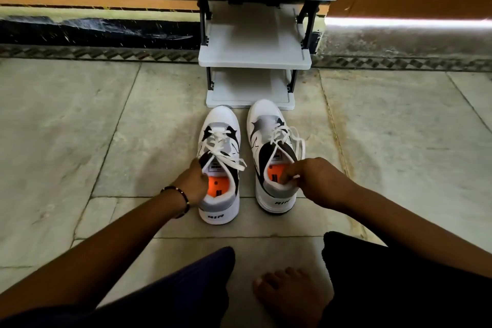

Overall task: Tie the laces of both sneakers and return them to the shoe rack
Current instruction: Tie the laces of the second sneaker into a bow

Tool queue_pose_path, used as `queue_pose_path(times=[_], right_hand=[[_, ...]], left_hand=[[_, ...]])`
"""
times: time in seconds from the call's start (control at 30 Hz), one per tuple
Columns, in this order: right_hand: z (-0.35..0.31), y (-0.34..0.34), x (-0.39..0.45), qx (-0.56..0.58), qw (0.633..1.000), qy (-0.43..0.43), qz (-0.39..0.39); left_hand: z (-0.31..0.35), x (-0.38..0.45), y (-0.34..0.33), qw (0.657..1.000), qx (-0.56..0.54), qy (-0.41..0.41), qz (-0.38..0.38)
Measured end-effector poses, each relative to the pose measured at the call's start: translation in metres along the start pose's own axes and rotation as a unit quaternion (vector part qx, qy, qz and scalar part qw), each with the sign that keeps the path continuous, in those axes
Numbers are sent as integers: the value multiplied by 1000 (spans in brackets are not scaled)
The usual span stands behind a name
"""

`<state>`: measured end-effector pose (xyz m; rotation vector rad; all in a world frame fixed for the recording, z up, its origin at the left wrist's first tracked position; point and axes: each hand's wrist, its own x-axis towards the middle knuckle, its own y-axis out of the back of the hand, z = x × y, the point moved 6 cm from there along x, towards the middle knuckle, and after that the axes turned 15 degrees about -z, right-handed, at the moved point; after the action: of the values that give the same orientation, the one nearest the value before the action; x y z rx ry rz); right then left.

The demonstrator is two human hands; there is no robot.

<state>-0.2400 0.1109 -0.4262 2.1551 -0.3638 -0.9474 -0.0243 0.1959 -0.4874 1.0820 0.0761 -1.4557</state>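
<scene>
**Both sneakers on the floor, a hand at each collar**

While both shoes sit side by side on the stone floor (80, 141), toes pointing at the shoe rack (254, 61), the person has one hand on each. The left sneaker (219, 168) and right sneaker (271, 157) are white with grey and black panels, orange insoles showing, and "AIR" printed on the heels. They're just apart from each other, and their toes are right up against the rack's bottom tier.

Left hand (193, 184) is curled over the inner-left edge of the left sneaker's collar, fingers tucked down into the opening, so it's gripping the collar rim. A beaded bracelet (183, 200) sits on that wrist. Right hand (300, 173) is pinched on the right sneaker's collar near the heel, fingertips dipping into the opening over the orange insole.

Laces: the left sneaker's white laces (221, 146) lie loose across the tongue, with an end trailing off toward the gap between the shoes. The right sneaker's laces (288, 138) loop out over its right side. Honestly can't tell if either has a finished knot.

Rack is a grey three-tier thing with black posts, standing against the wall. The person is sitting on the floor, dark trousers, a bare foot (290, 298) at the bottom.
</scene>
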Motion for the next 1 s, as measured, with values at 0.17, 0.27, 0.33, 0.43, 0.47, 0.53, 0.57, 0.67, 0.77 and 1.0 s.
queue_pose_path(times=[0.17,0.27,0.33,0.43,0.47,0.53,0.57,0.67,0.77,1.0], right_hand=[[-4,-3,-6,-31,999,1,-34],[-8,7,-11,-33,994,47,-90],[-4,34,-11,-14,992,57,-109],[16,75,-4,30,991,9,-132],[24,78,0,53,987,-17,-153],[35,71,10,124,974,-65,-175],[39,64,17,174,968,-82,-163],[44,42,38,383,912,-110,-95],[44,24,49,498,855,-121,-85],[37,22,50,509,854,-103,-26]], left_hand=[[14,-8,12,998,57,-1,4],[55,-16,31,984,143,-99,46],[82,-21,37,972,191,-134,3],[110,-18,37,965,218,-121,-79],[118,-15,36,964,219,-112,-98],[129,-1,30,967,205,-90,-120],[132,8,24,971,187,-81,-123],[135,32,2,982,115,-87,-118],[127,39,-20,979,126,-90,-134],[135,37,-13,985,22,-161,-62]])
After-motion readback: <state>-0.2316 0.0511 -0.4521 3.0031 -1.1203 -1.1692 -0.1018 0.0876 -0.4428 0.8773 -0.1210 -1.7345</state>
